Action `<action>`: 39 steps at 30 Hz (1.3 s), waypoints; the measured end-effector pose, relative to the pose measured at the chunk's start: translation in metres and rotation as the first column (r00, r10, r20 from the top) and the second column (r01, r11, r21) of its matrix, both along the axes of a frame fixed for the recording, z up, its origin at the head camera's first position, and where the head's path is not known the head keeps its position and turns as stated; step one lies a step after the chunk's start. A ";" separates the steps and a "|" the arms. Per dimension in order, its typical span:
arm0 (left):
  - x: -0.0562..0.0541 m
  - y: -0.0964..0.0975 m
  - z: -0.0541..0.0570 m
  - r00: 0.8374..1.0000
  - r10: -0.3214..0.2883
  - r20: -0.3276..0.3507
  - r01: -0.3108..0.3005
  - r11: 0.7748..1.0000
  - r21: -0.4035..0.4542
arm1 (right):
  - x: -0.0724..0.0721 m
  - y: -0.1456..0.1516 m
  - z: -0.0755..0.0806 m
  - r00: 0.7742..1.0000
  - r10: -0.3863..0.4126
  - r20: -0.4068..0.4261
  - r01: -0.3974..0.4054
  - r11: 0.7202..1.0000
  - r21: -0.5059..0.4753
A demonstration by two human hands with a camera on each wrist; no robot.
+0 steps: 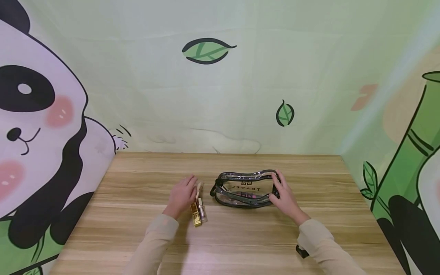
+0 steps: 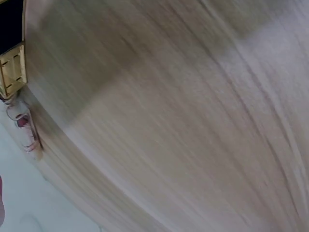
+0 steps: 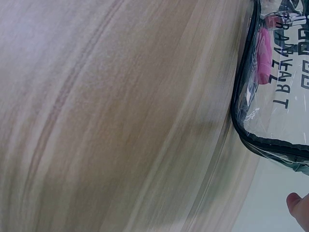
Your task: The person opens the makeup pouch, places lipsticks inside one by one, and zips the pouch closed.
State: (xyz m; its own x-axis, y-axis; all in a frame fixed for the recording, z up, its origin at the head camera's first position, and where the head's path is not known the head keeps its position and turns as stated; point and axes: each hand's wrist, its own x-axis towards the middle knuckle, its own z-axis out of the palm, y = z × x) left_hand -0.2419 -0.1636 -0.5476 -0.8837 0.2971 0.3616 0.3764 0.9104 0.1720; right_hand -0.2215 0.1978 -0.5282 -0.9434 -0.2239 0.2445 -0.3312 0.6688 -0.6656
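Note:
My left hand [image 1: 182, 194] is over the left side of the table, its fingers right at a small pale tube [image 1: 199, 189]. Just below them lie a gold lipstick case [image 1: 195, 214] and a clear lip gloss tube [image 1: 202, 211], side by side. In the left wrist view only a sliver of fingertip shows at the left edge. A clear pouch [image 1: 248, 188] with black trim and "TRAVEL" lettering stands unzipped; a pink item [image 3: 264, 55] is inside. At its right end my right hand [image 1: 285, 198] has its thumb and fingers spread across the opening's edge.
A small black object [image 1: 302, 251] lies beside my right sleeve, partly covered by it. The wooden table [image 1: 240, 240] ends at the back against a green cloth [image 1: 154, 95] printed with leaves and pandas.

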 end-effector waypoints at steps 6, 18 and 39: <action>0.000 -0.005 -0.005 0.993 0.044 0.113 -0.041 0.999 -0.033 | 0.000 0.000 -0.001 1.000 -0.001 -0.006 0.001 1.000 0.005; -0.004 -0.013 -0.011 0.957 0.124 0.263 -0.095 0.988 -0.119 | -0.001 0.001 -0.003 1.000 -0.008 -0.007 0.008 1.000 0.010; 0.004 -0.025 -0.017 0.970 0.131 0.203 -0.101 0.983 -0.152 | -0.001 0.001 -0.001 1.000 -0.012 0.000 0.012 1.000 0.013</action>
State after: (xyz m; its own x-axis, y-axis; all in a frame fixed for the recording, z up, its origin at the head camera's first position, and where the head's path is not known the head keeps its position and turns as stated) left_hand -0.2378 -0.1890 -0.5650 -0.9669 0.2224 0.1254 0.2358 0.9661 0.1048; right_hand -0.2221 0.1983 -0.5293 -0.9462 -0.2156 0.2415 -0.3229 0.6813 -0.6570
